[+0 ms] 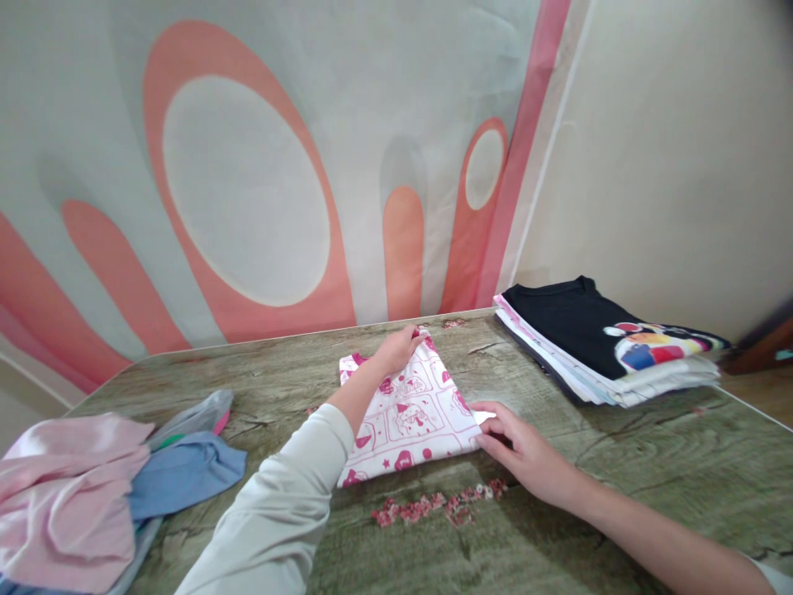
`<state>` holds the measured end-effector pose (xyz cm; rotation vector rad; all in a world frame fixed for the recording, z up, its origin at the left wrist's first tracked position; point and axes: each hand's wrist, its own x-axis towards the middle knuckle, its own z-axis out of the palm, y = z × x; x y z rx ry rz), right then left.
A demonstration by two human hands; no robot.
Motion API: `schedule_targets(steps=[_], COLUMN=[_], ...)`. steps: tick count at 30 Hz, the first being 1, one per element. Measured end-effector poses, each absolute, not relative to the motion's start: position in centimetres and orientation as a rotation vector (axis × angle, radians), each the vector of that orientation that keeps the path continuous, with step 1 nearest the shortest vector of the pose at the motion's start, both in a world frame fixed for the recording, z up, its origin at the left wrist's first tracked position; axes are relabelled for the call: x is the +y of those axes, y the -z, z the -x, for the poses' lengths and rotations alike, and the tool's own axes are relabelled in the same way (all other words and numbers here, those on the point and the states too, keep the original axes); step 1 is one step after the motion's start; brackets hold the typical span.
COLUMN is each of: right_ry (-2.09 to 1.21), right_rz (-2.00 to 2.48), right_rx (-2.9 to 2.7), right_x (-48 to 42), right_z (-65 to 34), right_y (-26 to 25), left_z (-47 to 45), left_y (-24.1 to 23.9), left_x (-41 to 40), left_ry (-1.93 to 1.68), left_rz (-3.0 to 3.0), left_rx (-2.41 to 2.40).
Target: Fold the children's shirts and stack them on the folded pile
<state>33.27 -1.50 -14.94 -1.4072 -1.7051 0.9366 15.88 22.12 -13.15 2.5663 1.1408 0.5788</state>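
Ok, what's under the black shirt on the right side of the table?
Under the black shirt sits a stack of folded clothes, mostly white or pale edges, resting on the table. Only their edges show; the shirt covers their tops, so prints and count stay hidden.

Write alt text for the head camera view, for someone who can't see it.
A person's left hand and right hand press on a folded white cloth with pink cartoon print on a wood-grain table. A stack of folded shirts topped by a black one sits right; loose pink and blue garments lie left.
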Motion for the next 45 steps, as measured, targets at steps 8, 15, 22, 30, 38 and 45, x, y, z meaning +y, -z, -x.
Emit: schedule_targets(steps=[8,15,22,30,38,45], right_ry=[-0.898,-0.815,-0.766,-0.714,-0.801,-0.776], right_rz=[1.432,1.474,1.476,1.513,1.511,1.522], right_rx=[-1.613,-1.673,-1.724,-1.752,-1.705,-1.693], right_x=[-1.8,-1.7,-1.7,-2.4,-2.1,-2.0], right_z=[-32.6,-32.6,-32.4,-31.7,-32.2,-32.2], right_y=[15.2,15.3,14.7,14.6,14.5,15.0], left_z=[-17.0,-17.0,-16.2,-15.6,-13.5,-8.9], left_y=[13.4,13.4,13.5,14.3,11.1,10.6], left_x=[21.5,21.4,18.6,17.6,11.8,4.7], left_ry=[-0.406,-0.516,-0.406,-0.054,-0.087,-0.004], left_rz=[-2.714,-2.727,-2.915,-2.917,-3.051,-2.961], left_rx=[1.127,1.13,1.081,1.035,0.926,0.709])
